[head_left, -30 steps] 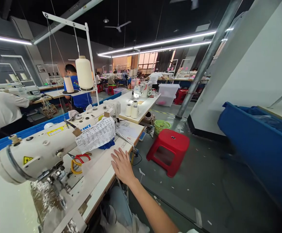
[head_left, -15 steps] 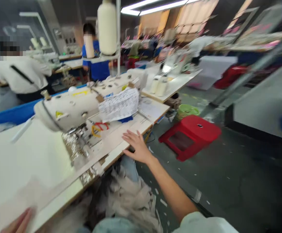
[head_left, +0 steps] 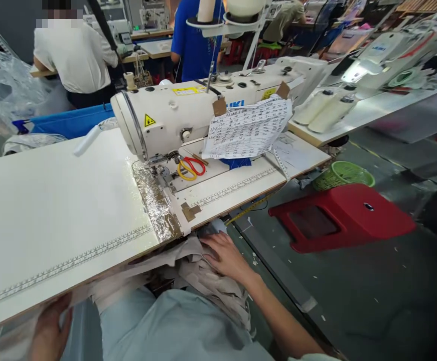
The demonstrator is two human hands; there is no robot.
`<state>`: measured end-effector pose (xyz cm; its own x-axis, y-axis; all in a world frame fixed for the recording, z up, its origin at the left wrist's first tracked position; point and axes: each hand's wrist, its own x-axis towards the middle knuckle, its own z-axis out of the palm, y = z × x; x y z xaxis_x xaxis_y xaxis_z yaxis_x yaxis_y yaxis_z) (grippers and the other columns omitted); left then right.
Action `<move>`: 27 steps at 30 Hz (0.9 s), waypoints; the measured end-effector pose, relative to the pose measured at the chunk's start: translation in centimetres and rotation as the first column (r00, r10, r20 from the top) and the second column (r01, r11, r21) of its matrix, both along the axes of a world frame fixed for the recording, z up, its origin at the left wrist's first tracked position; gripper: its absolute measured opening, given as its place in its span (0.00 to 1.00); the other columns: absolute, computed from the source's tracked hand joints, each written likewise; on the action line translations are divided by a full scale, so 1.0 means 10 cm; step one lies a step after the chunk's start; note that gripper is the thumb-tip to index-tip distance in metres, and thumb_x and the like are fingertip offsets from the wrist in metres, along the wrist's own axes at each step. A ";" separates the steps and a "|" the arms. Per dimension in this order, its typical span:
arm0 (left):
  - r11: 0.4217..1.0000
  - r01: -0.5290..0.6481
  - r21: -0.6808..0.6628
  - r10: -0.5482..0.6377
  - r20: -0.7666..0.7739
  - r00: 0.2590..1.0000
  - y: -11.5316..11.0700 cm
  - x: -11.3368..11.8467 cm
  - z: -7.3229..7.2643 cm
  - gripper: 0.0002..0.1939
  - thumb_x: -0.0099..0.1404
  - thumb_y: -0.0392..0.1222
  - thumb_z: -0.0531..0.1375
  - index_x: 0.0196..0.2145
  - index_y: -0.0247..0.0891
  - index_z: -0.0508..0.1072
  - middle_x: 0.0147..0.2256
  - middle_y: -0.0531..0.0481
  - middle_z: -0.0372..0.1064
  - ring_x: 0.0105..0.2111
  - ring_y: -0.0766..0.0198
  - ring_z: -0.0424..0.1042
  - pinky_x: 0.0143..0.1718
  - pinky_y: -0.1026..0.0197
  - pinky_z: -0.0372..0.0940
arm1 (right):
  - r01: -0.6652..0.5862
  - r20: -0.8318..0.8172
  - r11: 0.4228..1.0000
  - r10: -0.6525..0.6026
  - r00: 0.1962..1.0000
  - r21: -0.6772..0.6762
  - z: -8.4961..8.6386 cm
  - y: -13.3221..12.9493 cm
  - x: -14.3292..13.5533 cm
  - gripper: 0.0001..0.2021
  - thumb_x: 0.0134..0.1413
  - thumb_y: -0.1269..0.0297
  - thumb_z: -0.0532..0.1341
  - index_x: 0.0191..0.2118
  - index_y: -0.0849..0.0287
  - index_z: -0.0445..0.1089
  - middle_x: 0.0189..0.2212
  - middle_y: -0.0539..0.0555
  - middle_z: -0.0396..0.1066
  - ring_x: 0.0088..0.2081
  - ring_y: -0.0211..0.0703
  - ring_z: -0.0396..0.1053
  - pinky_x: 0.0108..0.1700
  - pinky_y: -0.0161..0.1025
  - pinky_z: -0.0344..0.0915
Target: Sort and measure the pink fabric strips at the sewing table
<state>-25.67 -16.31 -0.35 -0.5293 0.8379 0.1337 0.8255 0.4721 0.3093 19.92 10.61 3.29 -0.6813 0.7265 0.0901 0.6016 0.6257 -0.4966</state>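
My right hand (head_left: 226,254) lies over a heap of beige fabric pieces (head_left: 214,281) at my lap, its fingers stretched out and touching the cloth. Below the table's front edge, my left hand (head_left: 52,326) is beside a pale beige fabric strip (head_left: 128,276) that runs across my lap. Its fingertips are blurred and partly hidden, so its grip is unclear. Above both hands stands a white sewing machine (head_left: 203,110) on a white table (head_left: 63,200). Yellow-and-red-handled scissors (head_left: 190,168) lie near its needle area.
Printed ruler strips (head_left: 71,263) run along the table's front edge. A handwritten sheet (head_left: 248,128) hangs on the machine. To the right are a red stool (head_left: 353,215), a green basket (head_left: 344,174) and thread cones (head_left: 331,111). Two people sit at other tables beyond.
The beige strip has left the tabletop and hangs at my lap. Both hands have moved from table height to below its front edge. The view has shifted.
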 end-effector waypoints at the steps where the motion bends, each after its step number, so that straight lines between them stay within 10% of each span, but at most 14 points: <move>1: 1.000 0.015 -0.012 -0.014 0.017 1.000 0.01 0.03 -0.08 0.21 0.56 0.52 0.52 0.42 0.39 0.72 0.34 0.40 0.76 0.36 0.44 0.75 0.39 0.44 0.72 | 0.049 0.073 0.997 -0.045 0.996 -0.054 -0.09 -0.02 0.01 0.17 0.58 0.62 0.57 0.53 0.59 0.65 0.47 0.59 0.68 0.48 0.54 0.64 0.53 0.53 0.59; 4: 0.999 -0.003 0.047 -0.001 0.084 0.996 0.12 0.23 -0.12 0.22 0.57 0.52 0.52 0.41 0.34 0.72 0.40 0.32 0.74 0.41 0.41 0.74 0.40 0.44 0.71 | 0.182 0.200 0.980 -0.162 0.966 -0.086 -0.29 -0.06 0.09 0.12 0.56 0.63 0.56 0.42 0.63 0.71 0.37 0.62 0.71 0.41 0.58 0.67 0.42 0.50 0.63; 9: 0.990 -0.130 0.062 0.081 0.509 0.857 0.65 1.15 0.36 0.22 0.58 0.56 0.54 0.42 0.38 0.73 0.44 0.40 0.73 0.40 0.49 0.74 0.37 0.52 0.71 | 0.211 0.164 0.974 -0.195 0.967 -0.086 -0.20 -0.13 0.13 0.16 0.63 0.62 0.47 0.27 0.58 0.65 0.26 0.55 0.68 0.32 0.48 0.67 0.36 0.43 0.59; 12: 0.989 0.144 -0.023 -0.036 0.917 0.397 1.14 1.86 0.58 0.27 0.59 0.62 0.54 0.43 0.36 0.74 0.41 0.42 0.75 0.41 0.52 0.73 0.46 0.52 0.67 | 0.193 0.033 0.977 -0.191 0.981 -0.093 0.09 -0.25 0.06 0.20 0.67 0.56 0.44 0.26 0.57 0.61 0.23 0.52 0.65 0.27 0.44 0.64 0.33 0.40 0.58; 16: 0.957 0.288 0.038 0.012 0.986 -0.168 1.67 2.59 0.59 0.31 0.51 0.67 0.61 0.35 0.34 0.73 0.34 0.46 0.71 0.37 0.58 0.69 0.42 0.57 0.63 | 0.024 -0.094 0.996 -0.032 0.995 -0.089 0.54 -0.50 -0.03 0.19 0.69 0.58 0.47 0.26 0.56 0.61 0.23 0.50 0.62 0.26 0.42 0.62 0.30 0.39 0.58; 21: 0.945 0.319 0.071 -0.012 0.983 -0.183 1.85 2.93 0.77 0.32 0.45 0.71 0.61 0.23 0.36 0.63 0.21 0.58 0.52 0.23 0.71 0.50 0.25 0.63 0.48 | -0.049 -0.262 0.997 0.065 0.963 0.067 0.90 -0.55 0.02 0.06 0.65 0.63 0.55 0.36 0.53 0.67 0.30 0.52 0.69 0.32 0.46 0.67 0.32 0.41 0.63; 25: 0.698 0.656 0.287 -0.248 0.956 -0.154 1.82 2.78 1.21 0.21 0.59 0.58 0.57 0.23 0.37 0.61 0.19 0.59 0.49 0.21 0.71 0.49 0.22 0.64 0.45 | -0.167 -0.342 0.983 0.133 0.930 -0.070 0.98 -0.40 0.07 0.09 0.66 0.63 0.52 0.39 0.52 0.69 0.33 0.53 0.70 0.37 0.47 0.69 0.49 0.47 0.66; 27: 0.669 0.687 0.284 -0.314 0.946 -0.085 1.79 2.55 1.45 0.16 0.62 0.51 0.56 0.24 0.36 0.64 0.19 0.59 0.50 0.21 0.72 0.50 0.22 0.66 0.46 | -0.310 -0.374 0.915 0.201 0.905 -0.257 1.03 -0.32 0.10 0.13 0.67 0.61 0.51 0.30 0.54 0.67 0.25 0.49 0.67 0.31 0.44 0.69 0.50 0.46 0.66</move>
